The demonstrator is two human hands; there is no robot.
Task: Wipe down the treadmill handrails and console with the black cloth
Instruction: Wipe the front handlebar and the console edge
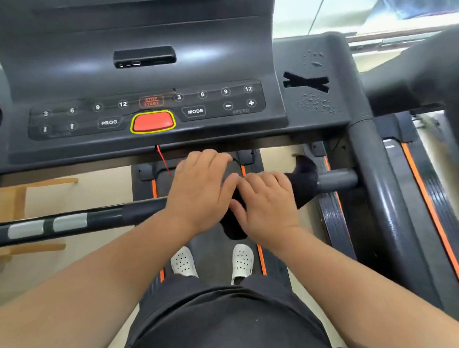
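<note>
Black cloth (305, 183): soft, matte fabric, draped over the cross handrail right of the frame's centre. One limp corner sticks up past the bar, and another fold hangs below it between the two hands.
Cross handrail (69, 223): a round, smooth dark tube running from the left edge to the right upright, with two dull silver sensor plates near its left end.
Left hand (200, 191): we see it palm down over the rail at the cloth's left edge. The fingers are loosely bent and together, lying on top rather than wrapped round, and the thumb touches the other hand's forefinger.
Right hand (267, 201): it lies palm down on the cloth-covered bar, fingers slightly spread and pressing the fabric. We cannot tell whether the thumb hooks underneath.
Console (144, 36): moulded grey plastic, curved and faintly glossy, filling the upper left and centre.
Button panel (218, 100): a flat dark strip with white numerals, PROG and MODE.
Red button (152, 122): a rounded lozenge ringed in yellow.
Droplets (316, 104): we see beads of liquid on the console's right wing.
Shoes (184, 261): white, perforated, standing on the belt (216, 246) at lower centre.
</note>
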